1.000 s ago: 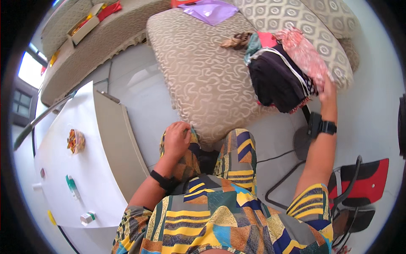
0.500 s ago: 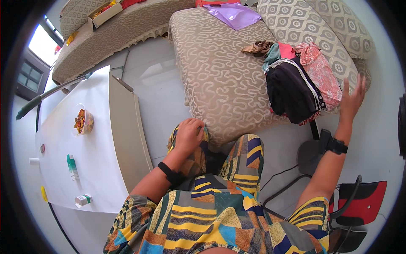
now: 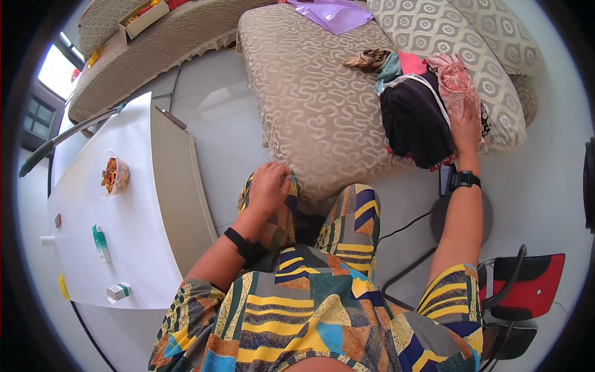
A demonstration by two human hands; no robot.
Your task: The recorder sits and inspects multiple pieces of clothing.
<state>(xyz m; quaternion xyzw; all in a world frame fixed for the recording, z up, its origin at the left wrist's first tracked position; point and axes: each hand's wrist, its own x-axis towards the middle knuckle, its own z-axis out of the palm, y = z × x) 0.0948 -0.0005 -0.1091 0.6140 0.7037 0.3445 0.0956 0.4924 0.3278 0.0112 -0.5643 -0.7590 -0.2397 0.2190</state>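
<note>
A pile of clothes lies near the front right corner of the patterned sofa seat (image 3: 310, 105). In it I see a black garment (image 3: 415, 124), a pink patterned garment (image 3: 455, 77), a teal cloth (image 3: 389, 67) and a brown satiny cloth (image 3: 369, 60). My right hand (image 3: 466, 129) rests on the pink garment, palm down, with its fingers stretched over the fabric. My left hand (image 3: 269, 188) lies over my left knee, fingers loosely bent and holding nothing.
On the left, a white table (image 3: 136, 229) carries a tub of snacks (image 3: 116, 176), a green-and-white tube (image 3: 101, 243) and a small white box (image 3: 118, 292). A purple plastic bag (image 3: 334, 15) lies on the sofa. A red-and-black chair (image 3: 527, 282) stands at right.
My right hand has come leftward from beside the pile, where its fingers were spread in the air, onto the pink garment. My left hand stays on the knee.
</note>
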